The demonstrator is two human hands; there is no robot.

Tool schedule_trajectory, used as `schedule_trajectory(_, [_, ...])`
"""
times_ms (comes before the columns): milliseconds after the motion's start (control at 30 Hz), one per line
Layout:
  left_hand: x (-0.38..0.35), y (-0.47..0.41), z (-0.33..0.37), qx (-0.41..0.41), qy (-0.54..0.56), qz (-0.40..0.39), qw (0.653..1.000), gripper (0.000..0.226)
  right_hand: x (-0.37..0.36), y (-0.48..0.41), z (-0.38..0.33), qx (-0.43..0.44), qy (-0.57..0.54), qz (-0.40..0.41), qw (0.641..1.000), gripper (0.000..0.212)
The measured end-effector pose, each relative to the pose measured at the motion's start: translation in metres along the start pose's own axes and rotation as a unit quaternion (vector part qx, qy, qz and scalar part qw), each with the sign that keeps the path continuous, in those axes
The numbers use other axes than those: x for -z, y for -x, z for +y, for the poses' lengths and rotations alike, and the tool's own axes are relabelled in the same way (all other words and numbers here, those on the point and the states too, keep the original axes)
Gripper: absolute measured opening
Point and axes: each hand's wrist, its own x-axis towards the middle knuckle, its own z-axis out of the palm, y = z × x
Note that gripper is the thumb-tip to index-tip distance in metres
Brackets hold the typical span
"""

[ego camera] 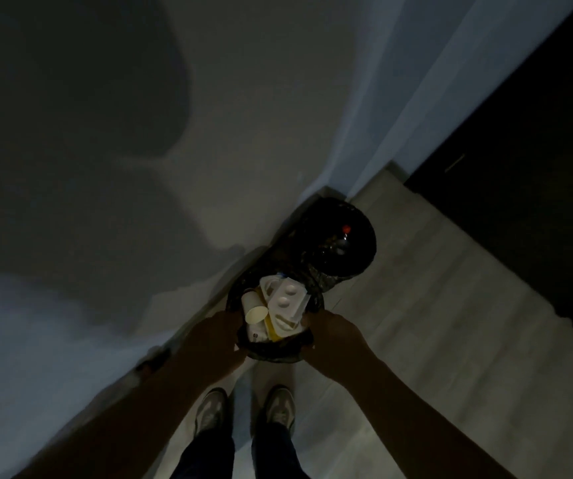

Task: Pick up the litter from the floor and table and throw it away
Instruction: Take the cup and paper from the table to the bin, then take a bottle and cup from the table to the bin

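**A:** Fig. 1, head view. What surface do we see?

**B:** We see a pale plank-patterned floor (416, 323) in a dim room. It meets a plain grey-white wall (243, 133) on the left, with large soft shadows on it. A tall dark panel (537, 167), door or cabinet we cannot tell, closes the right side.

**A:** Where is the litter?

**B:** We find it heaped in a small round bin lined with a black plastic bag (271, 354), next to the wall and in front of a pair of grey sports shoes (211, 409). The heap holds a white paper cup (255, 312) lying on its side, a white moulded sheet with round domes (287, 299) and a yellow scrap (273, 328). The pile rises above the rim.

**A:** And the hands?

**B:** The left hand (216, 335) grasps the bin's left side and the right hand (333, 335) its right side, fingers curved onto the black liner. The shadow hides the fingertips.

**A:** Anything behind?

**B:** We note a second, larger black-lined round bin (368, 243) touching the first, in the corner where the wall turns. Inside lies a clear bottle with a red cap (346, 229).
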Motion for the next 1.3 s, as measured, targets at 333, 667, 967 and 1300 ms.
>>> schedule_trajectory(333, [0.05, 0.177, -0.011, 0.031, 0.015, 0.091, 0.995, 0.056, 0.085, 0.107, -0.115, 0.125, 0.058, 0.024, 0.99, 0.049])
schedule_trajectory(667, [0.029, 0.426, -0.104, 0.18, 0.077, 0.248, 0.949, 0.041, 0.063, 0.205, -0.342, 0.345, 0.161, 0.005, 0.925, 0.044])
schedule_trajectory(967, [-0.06, 0.688, -0.188, 0.375, 0.119, 0.349, 0.85, 0.038, -0.03, 0.353, -0.568, 0.552, 0.226, -0.019, 0.803, 0.048])
schedule_trajectory(1300, [-0.149, 0.913, -0.198, 0.572, 0.119, 0.448, 0.677, 0.045, -0.124, 0.531, -0.756, 0.758, 0.26, -0.049, 0.597, 0.039])
